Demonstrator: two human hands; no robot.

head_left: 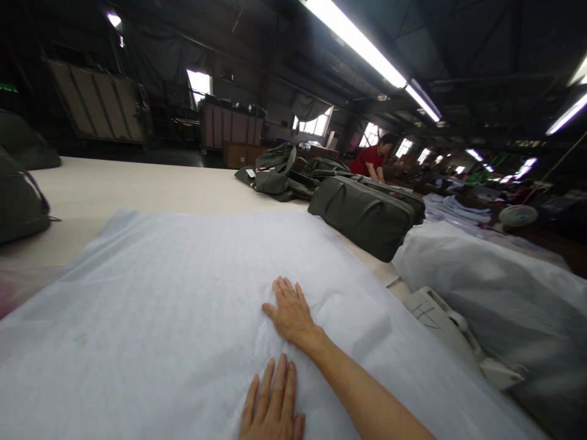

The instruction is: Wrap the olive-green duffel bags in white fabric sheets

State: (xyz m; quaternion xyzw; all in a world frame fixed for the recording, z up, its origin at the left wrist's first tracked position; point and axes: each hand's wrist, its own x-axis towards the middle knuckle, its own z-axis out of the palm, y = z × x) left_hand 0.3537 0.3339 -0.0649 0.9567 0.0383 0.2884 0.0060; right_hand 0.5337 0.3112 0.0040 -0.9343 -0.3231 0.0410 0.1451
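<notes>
A large, thin whitish sheet point(165, 293), like plastic film or fine fabric, is spread over the table in front of me. My right hand point(291, 311) lies flat on it near the middle, fingers stretched forward and thumb out to the left. Closer to me, at the bottom of the view, my left hand point(273, 403) also rests palm down on the sheet with its fingers extended. Neither hand grips anything. Small wrinkles run through the sheet around both hands.
A dark green bag point(362, 211) stands beyond the sheet's right corner, with more bags point(279, 174) behind. Other dark bags point(21, 195) sit at left. Translucent plastic point(495, 287) and a white plastic case point(440, 324) lie right. A person in red point(367, 160) bends over farther back.
</notes>
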